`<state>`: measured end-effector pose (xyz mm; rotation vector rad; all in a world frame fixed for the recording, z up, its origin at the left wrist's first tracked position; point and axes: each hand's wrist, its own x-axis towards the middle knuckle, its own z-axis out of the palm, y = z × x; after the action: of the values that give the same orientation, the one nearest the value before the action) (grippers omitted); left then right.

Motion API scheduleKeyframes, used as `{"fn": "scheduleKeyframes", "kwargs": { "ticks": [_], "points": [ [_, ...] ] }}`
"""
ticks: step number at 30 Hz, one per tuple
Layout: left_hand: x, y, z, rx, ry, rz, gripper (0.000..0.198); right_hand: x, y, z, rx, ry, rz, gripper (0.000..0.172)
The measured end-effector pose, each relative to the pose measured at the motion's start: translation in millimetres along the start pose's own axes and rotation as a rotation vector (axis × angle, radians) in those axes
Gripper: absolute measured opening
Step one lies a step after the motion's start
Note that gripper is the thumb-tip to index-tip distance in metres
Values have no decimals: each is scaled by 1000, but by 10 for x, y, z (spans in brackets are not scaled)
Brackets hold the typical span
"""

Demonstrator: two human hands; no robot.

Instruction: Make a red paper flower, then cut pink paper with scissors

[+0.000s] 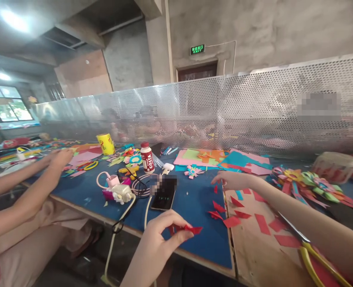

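Observation:
Between the thumb and fingers of my left hand (166, 233) is a folded red paper piece (194, 230), held near the table's front edge. My right hand (230, 180) is stretched across the table, its fingers extended and apart, with nothing seen in them. Just below its fingertips lies a small red paper piece (215, 189). Several folded red papers (219, 207) rest on the blue tabletop between my hands. Flat red paper rectangles (262, 224) are scattered over the wooden board under my right forearm.
Yellow-handled scissors (308, 249) lie at the right. A phone (164, 194), power strip with cables (121, 194) and red-capped bottle (147, 158) stand mid-table. Coloured sheets (191, 159) and paper flowers (296, 177) lie farther back, before a perforated metal partition (164, 107). A co-worker's arms (49, 171) are at left.

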<state>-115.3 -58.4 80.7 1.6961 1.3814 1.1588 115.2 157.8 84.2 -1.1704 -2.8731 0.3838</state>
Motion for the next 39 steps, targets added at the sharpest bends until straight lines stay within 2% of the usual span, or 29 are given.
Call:
{"fn": "scheduleKeyframes", "kwargs": {
  "ticks": [2, 9, 12, 16, 22, 28, 31, 34, 39],
  "points": [
    [2, -27, 5, 14, 0, -19, 13, -11, 22, 48, 13, 27, -20, 40],
    [89, -119, 59, 37, -16, -75, 20, 85, 110, 275, 136, 117, -33, 12],
    [146, -180, 89, -5, -6, -82, 22, 63, 78, 333, 195, 192, -24, 14],
    [225, -268, 135, -56, 29, -119, 25, -31, -34, 359, 299, 273, -39, 24],
    [325, -362, 182, -155, 65, -180, 27, -79, -270, 443, 420, 350, -59, 9],
    [393, -431, 194, -206, 111, -166, 27, -187, -554, 483, 520, 444, -8, 8],
    [403, -432, 255, -343, 141, -149, 23, -303, -739, 459, 592, 437, -42, 20],
    [389, -390, 335, -523, 158, -116, 21, -404, -899, 452, 670, 448, -143, 29],
    [346, -329, 370, -554, 117, -3, 11, -524, -1035, 481, 578, 544, -286, 42]
  ]
}}
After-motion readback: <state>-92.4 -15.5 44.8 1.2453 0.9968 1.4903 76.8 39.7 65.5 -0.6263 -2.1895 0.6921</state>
